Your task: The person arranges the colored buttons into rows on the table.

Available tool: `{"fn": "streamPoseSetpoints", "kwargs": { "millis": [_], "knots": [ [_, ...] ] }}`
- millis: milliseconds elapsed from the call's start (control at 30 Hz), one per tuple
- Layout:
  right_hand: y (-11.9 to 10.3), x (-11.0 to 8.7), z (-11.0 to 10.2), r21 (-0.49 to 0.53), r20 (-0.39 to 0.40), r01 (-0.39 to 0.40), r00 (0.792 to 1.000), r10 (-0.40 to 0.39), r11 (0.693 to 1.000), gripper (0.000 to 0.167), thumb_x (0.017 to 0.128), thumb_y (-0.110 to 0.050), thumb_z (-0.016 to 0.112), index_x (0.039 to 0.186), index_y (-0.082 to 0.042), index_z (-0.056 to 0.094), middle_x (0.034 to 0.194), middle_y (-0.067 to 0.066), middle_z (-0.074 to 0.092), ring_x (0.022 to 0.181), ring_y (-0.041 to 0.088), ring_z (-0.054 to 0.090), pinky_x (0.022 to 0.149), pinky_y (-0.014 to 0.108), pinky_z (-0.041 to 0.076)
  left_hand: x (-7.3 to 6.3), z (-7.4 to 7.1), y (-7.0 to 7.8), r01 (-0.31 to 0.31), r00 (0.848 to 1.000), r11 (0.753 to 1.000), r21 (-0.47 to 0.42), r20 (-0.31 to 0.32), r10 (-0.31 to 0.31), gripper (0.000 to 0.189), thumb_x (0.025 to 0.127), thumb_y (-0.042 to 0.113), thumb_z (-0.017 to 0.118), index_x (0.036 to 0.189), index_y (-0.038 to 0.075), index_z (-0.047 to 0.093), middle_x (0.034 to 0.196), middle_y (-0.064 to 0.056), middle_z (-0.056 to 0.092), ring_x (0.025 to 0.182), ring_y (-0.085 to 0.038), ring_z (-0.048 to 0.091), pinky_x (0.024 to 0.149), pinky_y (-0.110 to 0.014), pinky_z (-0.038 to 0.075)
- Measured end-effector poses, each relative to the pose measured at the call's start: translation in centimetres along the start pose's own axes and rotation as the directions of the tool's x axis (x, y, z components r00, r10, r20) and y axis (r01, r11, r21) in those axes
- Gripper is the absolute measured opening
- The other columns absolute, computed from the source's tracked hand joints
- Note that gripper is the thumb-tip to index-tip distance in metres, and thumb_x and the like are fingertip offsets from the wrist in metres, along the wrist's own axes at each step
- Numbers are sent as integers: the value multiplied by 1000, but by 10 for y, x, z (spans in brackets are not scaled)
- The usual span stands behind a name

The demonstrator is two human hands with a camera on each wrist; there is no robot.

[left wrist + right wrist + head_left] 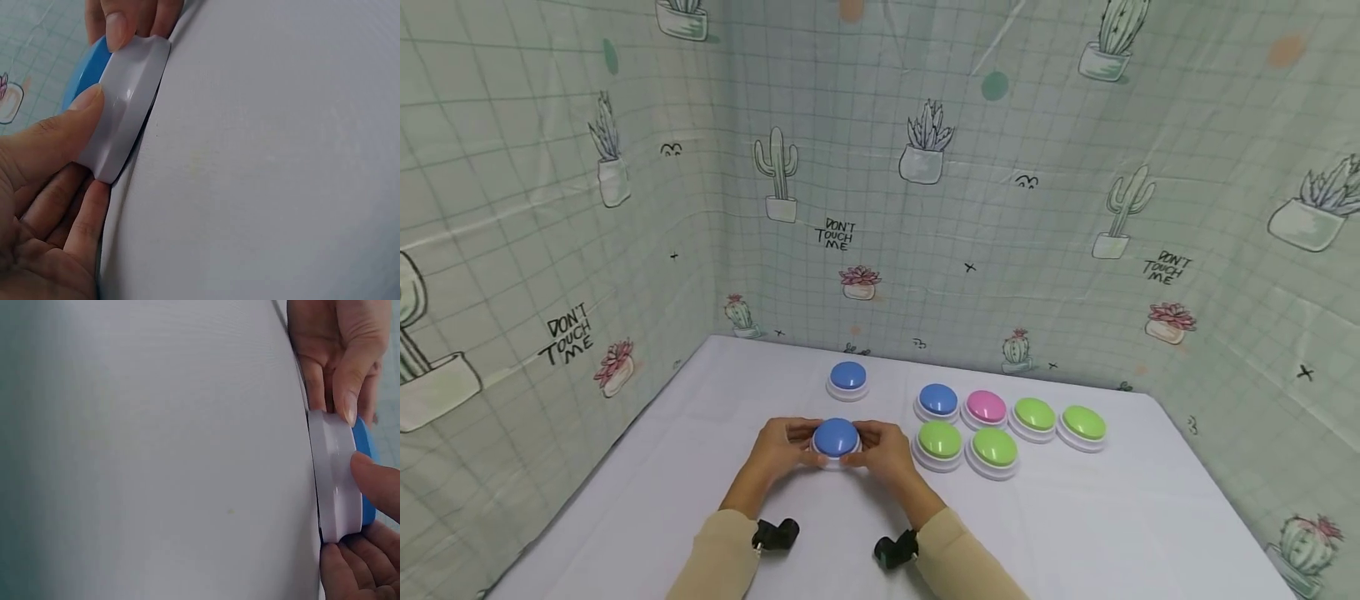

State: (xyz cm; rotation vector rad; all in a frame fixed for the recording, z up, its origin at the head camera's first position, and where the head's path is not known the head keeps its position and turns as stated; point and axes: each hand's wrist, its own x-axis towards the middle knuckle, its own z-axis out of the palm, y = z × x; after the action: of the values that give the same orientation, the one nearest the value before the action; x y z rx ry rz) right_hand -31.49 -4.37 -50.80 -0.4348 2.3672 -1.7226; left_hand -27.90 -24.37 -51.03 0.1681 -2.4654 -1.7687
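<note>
A blue dome push button point(837, 437) with a white round base rests on the white table, between the two hands. From its left side the left hand point(772, 452) grips it, thumb at the front of the base and fingers around the side. The right hand point(889, 454) holds the opposite side in the same manner. In the left wrist view the white base point(128, 94) stands flat against the cloth, with the left thumb point(87, 103) pressed on its rim. The right wrist view shows both thumbs close together on the base point(337, 481).
Behind the held button stands another blue button point(848, 375). To the right are a third blue button point(938, 399), a pink button point(987, 407) and several green buttons, one point(939, 439) near the right hand. Patterned cloth walls point(880, 208) border the white table point(1075, 533).
</note>
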Motion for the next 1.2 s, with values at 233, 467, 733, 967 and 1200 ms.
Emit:
{"fn": "streamPoseSetpoints", "kwargs": {
  "millis": [233, 467, 733, 967, 1200],
  "knots": [
    [-2, -9, -5, -18, 9, 4, 1000, -4, 1000, 62, 77, 7, 89, 134, 9, 65, 134, 25, 68, 130, 38, 63, 110, 46, 52, -8, 3, 0, 26, 1000, 998, -61, 16, -25, 54, 69, -10, 93, 119, -3, 77, 118, -19, 76, 121, -36, 69, 108, -48, 54],
    [1, -17, -8, 6, -25, 6, 1000, -6, 1000, 62, 74, 9, 89, 132, 9, 67, 131, 24, 70, 127, 38, 65, 110, 49, 52, -15, 8, 2, 16, 1000, 998, -62, 27, -14, 52, 70, -7, 94, 119, -1, 77, 116, -18, 77, 124, -37, 67, 115, -57, 45],
    [7, -24, -10, 54, -70, -8, 998, 11, 999, 64, 69, 13, 89, 129, 9, 69, 126, 23, 72, 125, 38, 67, 109, 49, 53, -23, 16, 6, 8, 1000, 999, -46, -2, -8, 52, 67, -10, 93, 117, -2, 78, 115, -19, 77, 120, -38, 69, 109, -54, 52],
    [4, -30, -27, 69, -92, -22, 995, 28, 997, 67, 69, 14, 89, 132, 9, 67, 129, 24, 70, 127, 39, 65, 111, 51, 50, -19, 31, 18, -21, 1000, 999, -33, 19, 22, 53, 65, -11, 94, 115, -1, 79, 112, -17, 78, 114, -35, 71, 99, -46, 60],
    [-7, -34, -48, 86, -122, -12, 992, 22, 996, 68, 70, 11, 89, 134, 7, 66, 133, 23, 69, 130, 38, 63, 111, 50, 49, -11, 42, 35, -20, 999, 1000, -9, 25, 21, 50, 68, -6, 95, 115, 6, 81, 111, -10, 79, 115, -29, 69, 95, -38, 60]
  ]
}}
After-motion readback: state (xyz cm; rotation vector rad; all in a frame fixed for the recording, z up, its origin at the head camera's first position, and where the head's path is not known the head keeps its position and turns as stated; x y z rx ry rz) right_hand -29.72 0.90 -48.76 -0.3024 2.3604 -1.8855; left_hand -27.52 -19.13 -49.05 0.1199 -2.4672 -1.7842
